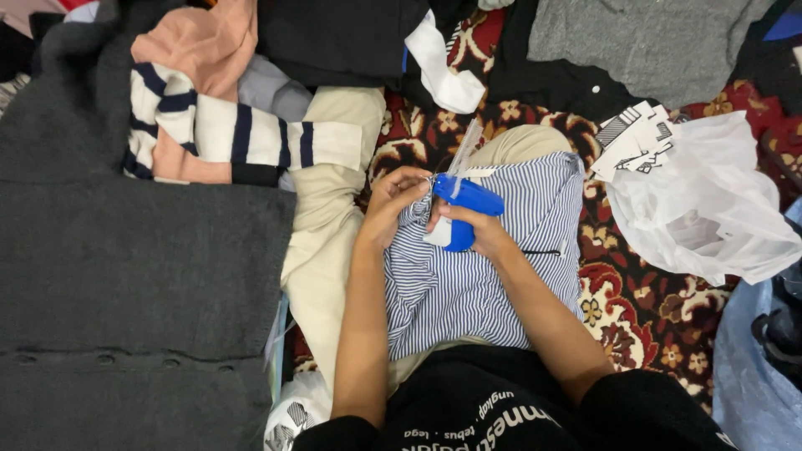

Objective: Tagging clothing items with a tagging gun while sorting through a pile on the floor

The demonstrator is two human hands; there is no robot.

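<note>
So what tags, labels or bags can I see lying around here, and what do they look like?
Paper tags: a fanned stack of white cards with black print, on the patterned carpet, upper right.
Plastic bag: white, crumpled, just right of the tags.
Second bag: white with dark print, bottom edge, by the left arm.
Small white tag: under the blue tagging gun held in the right hand, over the striped shirt pinched by the left hand.

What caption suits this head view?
Right hand presses a blue tagging gun to a striped shirt pinched by the left hand.
</note>
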